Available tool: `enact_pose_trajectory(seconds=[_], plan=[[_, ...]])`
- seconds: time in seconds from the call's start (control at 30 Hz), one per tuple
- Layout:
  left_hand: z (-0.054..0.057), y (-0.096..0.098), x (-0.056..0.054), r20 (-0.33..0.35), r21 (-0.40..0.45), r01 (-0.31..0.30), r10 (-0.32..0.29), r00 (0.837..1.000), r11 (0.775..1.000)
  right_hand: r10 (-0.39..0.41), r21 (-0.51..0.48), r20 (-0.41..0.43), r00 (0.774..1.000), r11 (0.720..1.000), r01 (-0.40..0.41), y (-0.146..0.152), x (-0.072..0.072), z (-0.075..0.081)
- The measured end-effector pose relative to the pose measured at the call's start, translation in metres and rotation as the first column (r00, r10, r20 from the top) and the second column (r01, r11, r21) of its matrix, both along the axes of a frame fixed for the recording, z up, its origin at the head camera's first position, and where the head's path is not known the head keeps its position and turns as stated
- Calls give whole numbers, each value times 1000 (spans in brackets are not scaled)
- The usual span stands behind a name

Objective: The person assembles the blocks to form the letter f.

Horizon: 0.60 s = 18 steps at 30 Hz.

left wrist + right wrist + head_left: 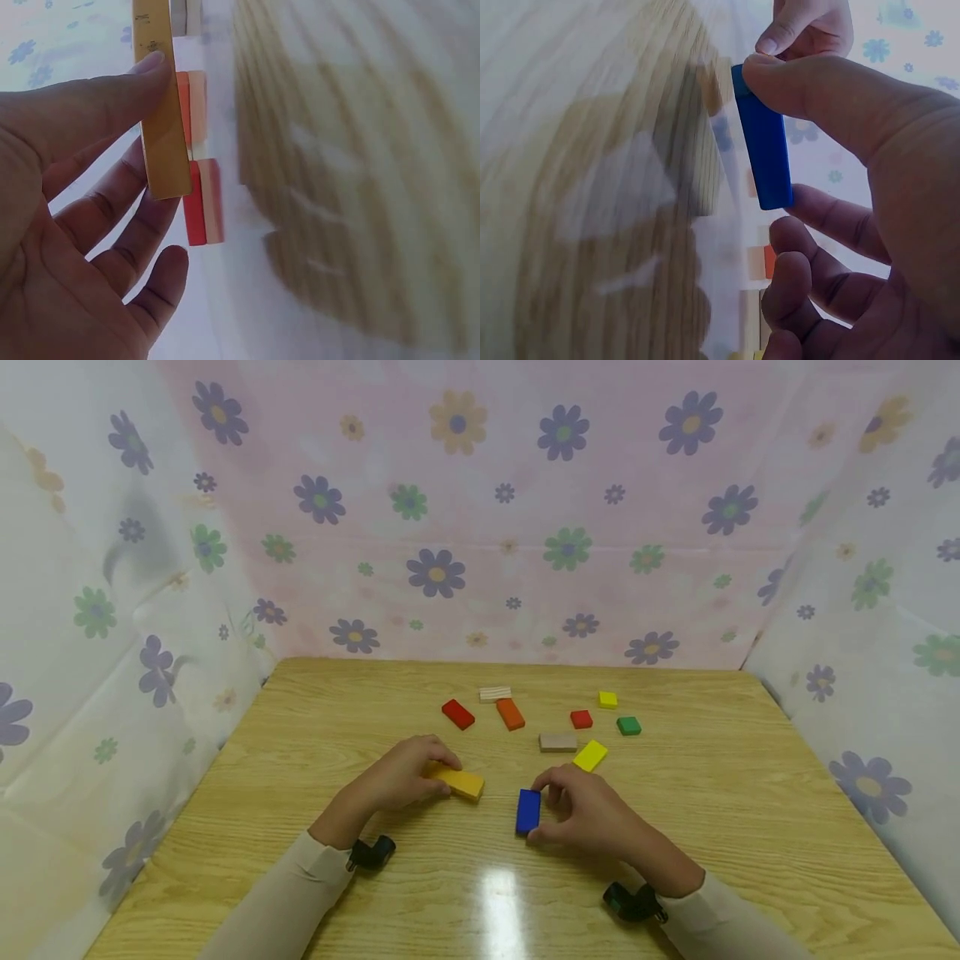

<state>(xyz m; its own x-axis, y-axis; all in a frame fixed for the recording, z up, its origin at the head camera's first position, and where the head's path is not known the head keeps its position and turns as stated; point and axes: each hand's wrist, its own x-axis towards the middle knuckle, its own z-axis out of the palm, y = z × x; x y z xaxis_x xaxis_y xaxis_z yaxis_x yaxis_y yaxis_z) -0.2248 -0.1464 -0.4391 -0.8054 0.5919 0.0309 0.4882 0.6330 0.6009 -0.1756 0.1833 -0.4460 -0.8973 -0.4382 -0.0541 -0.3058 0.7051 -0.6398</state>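
My left hand [408, 772] pinches a yellow-orange wooden block [467, 784] near its left end, left of the middle of the table. In the left wrist view the thumb lies on one face of this block [166, 154] and the fingers are behind it. To the right, my right hand [588, 810] holds a blue block [528, 812] between thumb and index finger. The right wrist view has the thumb at one end of the blue block [765, 154] and the index fingertip at the other; the remaining fingers curl loosely beside it.
Beyond the hands on the wooden table [337, 702] lie a red block [458, 714], an orange block [511, 714], a striped pale block [495, 694], a plain wood block [558, 743] and a yellow block [590, 756]. Small red [581, 719], yellow [607, 700] and green pieces [628, 726] lie farther right.
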Motion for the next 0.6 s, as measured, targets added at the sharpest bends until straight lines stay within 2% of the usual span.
enact_pose_trajectory(seconds=[0.23,0.4,0.6], plan=[[3,7,-10,-15,-37,71,-72,997,997,74,-11,-23,997,997,-75,1,2,0],[6,11,-20,-5,-80,167,-168,986,983,100,-20,-26,995,995,-101,1,3,-3],[6,15,-29,6,-112,225,-226,974,968,133,-42,-7,991,990,-133,0,3,-4]])
